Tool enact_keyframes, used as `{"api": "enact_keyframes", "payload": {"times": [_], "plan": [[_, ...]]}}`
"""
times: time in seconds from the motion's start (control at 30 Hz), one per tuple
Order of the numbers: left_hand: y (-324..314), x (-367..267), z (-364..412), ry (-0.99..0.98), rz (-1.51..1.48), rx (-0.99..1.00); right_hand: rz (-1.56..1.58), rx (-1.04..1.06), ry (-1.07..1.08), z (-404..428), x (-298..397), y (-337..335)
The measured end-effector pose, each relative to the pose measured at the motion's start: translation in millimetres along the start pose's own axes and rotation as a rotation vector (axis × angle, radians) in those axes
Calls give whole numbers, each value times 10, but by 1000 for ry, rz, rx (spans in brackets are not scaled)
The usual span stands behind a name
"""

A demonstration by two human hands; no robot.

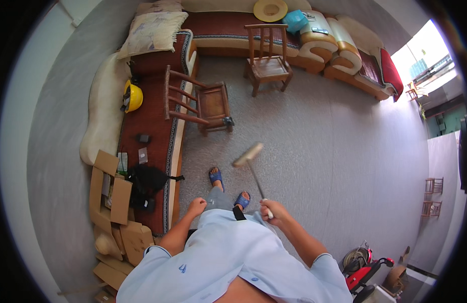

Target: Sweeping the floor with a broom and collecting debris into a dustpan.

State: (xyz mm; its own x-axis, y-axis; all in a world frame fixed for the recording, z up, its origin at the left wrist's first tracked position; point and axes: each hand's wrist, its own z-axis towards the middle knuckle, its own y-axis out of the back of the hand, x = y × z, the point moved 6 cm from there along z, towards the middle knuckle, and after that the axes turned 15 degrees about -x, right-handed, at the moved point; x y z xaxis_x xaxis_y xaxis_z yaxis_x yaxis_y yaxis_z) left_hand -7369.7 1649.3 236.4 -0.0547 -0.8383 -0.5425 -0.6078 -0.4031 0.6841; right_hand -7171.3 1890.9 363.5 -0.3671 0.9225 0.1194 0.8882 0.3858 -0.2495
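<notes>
My right hand (pixel 274 212) grips the white end of a long-handled broom or brush (pixel 257 178). Its thin dark shaft runs down and forward to a wide, cream-coloured head, which is blurred and is over the floor ahead of my feet. Whether the head touches the floor I cannot tell. My left hand (pixel 197 206) hangs beside my left thigh, its fingers curled in with nothing visible in them. Blue slippers (pixel 215 177) are on my feet, just short of the broom head. A wooden chair (pixel 212 106) stands ahead on the left, beside the sofa.
The sofa (pixel 152 91) runs along the left and the far side, with a yellow hard hat (pixel 134 97) and a black bag (pixel 148 178) on it. Another wooden chair (pixel 269 70) stands farther off. Cardboard boxes (pixel 121 200) flank my left; a red scooter-like vehicle (pixel 360 274) is behind right.
</notes>
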Motion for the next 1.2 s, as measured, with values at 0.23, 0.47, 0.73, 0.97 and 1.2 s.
{"api": "enact_keyframes", "payload": {"times": [0.23,0.47,0.73,0.97,1.2], "plan": [[598,-80,400,18,-8,-76,137,84,-170,810,78,-1113],[1486,-179,1451,81,50,-125,411,24,-194,1293,590,-443],[2197,-505,2707,131,-22,-420,590,-346,54,194,731,666],[2073,-821,3375,129,-169,-356,533,-702,356,-119,431,829],[1873,-698,3597,440,-734,-277,602,-756,456,-275,438,963]]}}
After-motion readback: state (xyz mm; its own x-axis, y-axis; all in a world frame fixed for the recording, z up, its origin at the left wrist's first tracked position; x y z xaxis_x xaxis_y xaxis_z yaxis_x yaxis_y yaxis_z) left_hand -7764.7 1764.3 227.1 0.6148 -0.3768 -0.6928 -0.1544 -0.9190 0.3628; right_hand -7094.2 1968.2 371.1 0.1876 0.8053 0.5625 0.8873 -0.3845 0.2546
